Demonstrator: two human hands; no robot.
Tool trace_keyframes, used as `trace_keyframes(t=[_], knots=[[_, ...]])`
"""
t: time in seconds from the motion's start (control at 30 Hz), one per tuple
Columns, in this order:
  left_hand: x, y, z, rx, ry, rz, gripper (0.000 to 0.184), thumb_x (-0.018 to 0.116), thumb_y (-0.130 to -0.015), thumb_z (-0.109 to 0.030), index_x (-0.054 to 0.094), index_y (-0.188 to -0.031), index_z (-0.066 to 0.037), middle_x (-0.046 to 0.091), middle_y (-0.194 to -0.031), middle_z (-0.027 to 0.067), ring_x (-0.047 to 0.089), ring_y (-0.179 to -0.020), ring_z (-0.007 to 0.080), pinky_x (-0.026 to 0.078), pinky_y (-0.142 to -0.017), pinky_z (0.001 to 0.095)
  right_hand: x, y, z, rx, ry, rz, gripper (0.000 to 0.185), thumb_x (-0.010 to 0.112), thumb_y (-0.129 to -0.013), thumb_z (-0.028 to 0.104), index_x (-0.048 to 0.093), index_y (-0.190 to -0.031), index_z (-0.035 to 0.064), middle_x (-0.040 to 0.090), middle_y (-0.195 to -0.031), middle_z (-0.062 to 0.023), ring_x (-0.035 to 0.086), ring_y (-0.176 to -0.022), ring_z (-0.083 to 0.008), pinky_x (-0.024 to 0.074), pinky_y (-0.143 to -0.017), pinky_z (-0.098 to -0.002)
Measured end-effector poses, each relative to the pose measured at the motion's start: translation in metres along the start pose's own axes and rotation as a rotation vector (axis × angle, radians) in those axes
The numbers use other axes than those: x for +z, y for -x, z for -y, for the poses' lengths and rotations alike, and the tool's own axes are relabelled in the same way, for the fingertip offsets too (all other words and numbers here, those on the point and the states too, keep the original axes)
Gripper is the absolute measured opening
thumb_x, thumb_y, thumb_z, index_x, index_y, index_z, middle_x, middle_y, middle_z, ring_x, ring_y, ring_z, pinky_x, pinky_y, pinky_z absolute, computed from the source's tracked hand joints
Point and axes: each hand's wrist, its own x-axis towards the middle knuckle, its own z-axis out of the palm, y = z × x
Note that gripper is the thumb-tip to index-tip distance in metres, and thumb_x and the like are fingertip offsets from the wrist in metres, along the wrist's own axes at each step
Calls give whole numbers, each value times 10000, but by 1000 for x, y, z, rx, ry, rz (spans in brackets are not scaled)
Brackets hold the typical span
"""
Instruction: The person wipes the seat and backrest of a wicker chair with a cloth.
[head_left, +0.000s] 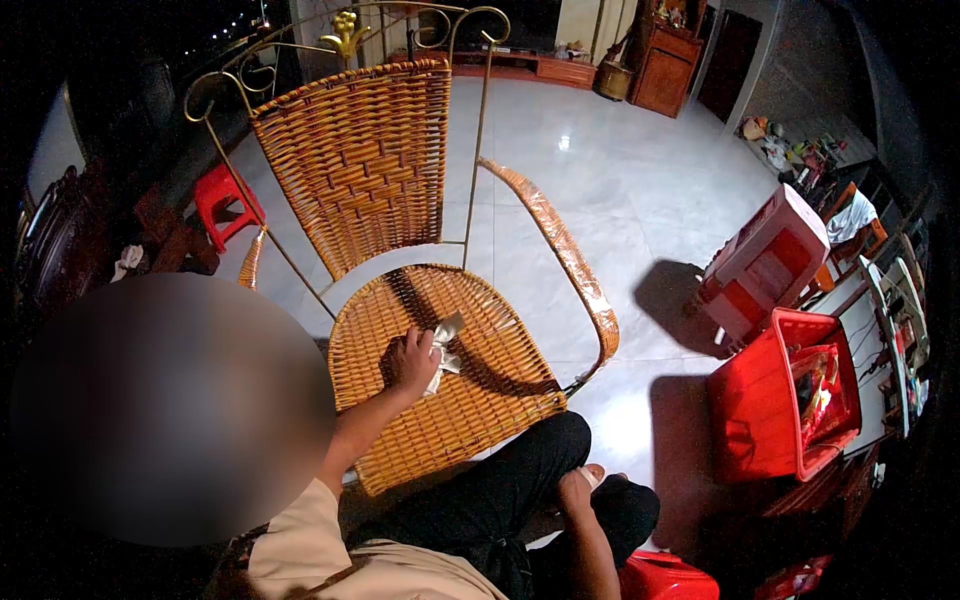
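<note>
My left hand [412,358] is closed on a crumpled whitish cloth [443,355], pressing it against the woven seat [450,425] of a rattan chair. The chair's woven backrest [360,160] rises behind, in a thin gold-coloured metal frame. Clear plastic film covers its right armrest [560,245]. My right hand [574,488] is by my dark-trousered knee, its fingers curled. A small pale thing shows at its fingertips, too small to make out.
A red stool [227,205] stands behind the chair at left. On the right are a red plastic bin [750,420] with packets inside and a pink-and-red plastic stool [765,265]. A blurred round patch covers the left side. Something red [668,578] is beside me below.
</note>
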Motion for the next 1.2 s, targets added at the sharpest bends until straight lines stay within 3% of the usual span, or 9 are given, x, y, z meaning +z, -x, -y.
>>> trace_keyframes(t=[0.3, 0.4, 0.6, 0.67, 0.87, 1.0, 1.1, 1.17, 1.2], knots=[[0, 3, 2, 130, -74, -189, 315, 513, -863, -235, 432, -1129, -87, 399, -1259, 193, 509, -933, 436, 443, -700, 536, 16, 2, -1, -91, 116, 2, 210, 545, -800, 109, 687, -650, 72, 648, -656, -100, 640, -645, -237, 509, -602, -350], [3, 1, 3, 113, -29, -185, 302, 545, -811, -163, 467, -1080, -51, 427, -1085, 160, 465, -882, 342, 379, -707, 494, 18, 2, -2, -41, 88, 94, 220, 543, -807, 115, 681, -642, 68, 649, -657, -94, 637, -626, -241, 504, -561, -354], [-6, 2, -5, 111, -34, -211, 270, 564, -805, -155, 473, -1038, -52, 437, -1083, 147, 477, -903, 345, 384, -694, 499, 44, 0, -10, -39, 14, -84, 276, 506, -839, 107, 646, -607, 53, 636, -650, -129, 630, -601, -263, 498, -537, -361], [-11, 2, -7, 50, -33, -83, 316, 561, -818, -166, 471, -1099, -56, 434, -1142, 179, 477, -981, 370, 402, -732, 502, 24, -1, -6, 142, -217, 144, 215, 555, -765, 134, 669, -894, 4, 650, -908, -207, 616, -876, -355, 485, -744, -425], [6, 1, 2, 194, -86, -365, 261, 567, -796, -178, 451, -1009, -84, 430, -987, 128, 497, -722, 344, 401, -600, 485, 28, -1, -8, 203, -354, 113, 245, 556, -777, 126, 659, -960, 1, 643, -978, -214, 615, -907, -362, 484, -763, -419], [-2, 1, 1, 38, 43, -29, 339, 539, -845, -176, 433, -1145, -58, 356, -1256, 213, 429, -1062, 415, 327, -852, 539, 35, -1, -15, 67, -244, 146, 235, 562, -756, 114, 667, -943, 19, 654, -943, -199, 628, -866, -352, 488, -746, -420], [-3, 0, 1, 43, 48, 21, 318, 543, -838, -166, 431, -1116, -61, 384, -1188, 190, 437, -1017, 395, 335, -823, 552, 49, -4, -22, -18, -172, 160, 231, 567, -742, 106, 673, -932, 30, 661, -920, -189, 638, -839, -345, 490, -734, -420], [6, -1, 5, 213, -80, -334, 237, 579, -798, -175, 443, -975, -94, 422, -970, 120, 500, -751, 334, 393, -556, 458, 86, -2, -23, 167, -243, 84, 189, 572, -719, 106, 686, -855, 42, 669, -848, -171, 646, -768, -331, 493, -697, -416], [3, 0, 4, 209, -84, -334, 237, 579, -798, -175, 443, -975, -94, 422, -970, 120, 500, -751, 334, 393, -556, 458, 84, -4, -21, 161, -244, 85, 189, 572, -719, 106, 686, -855, 42, 669, -848, -171, 646, -768, -331, 493, -697, -416]])
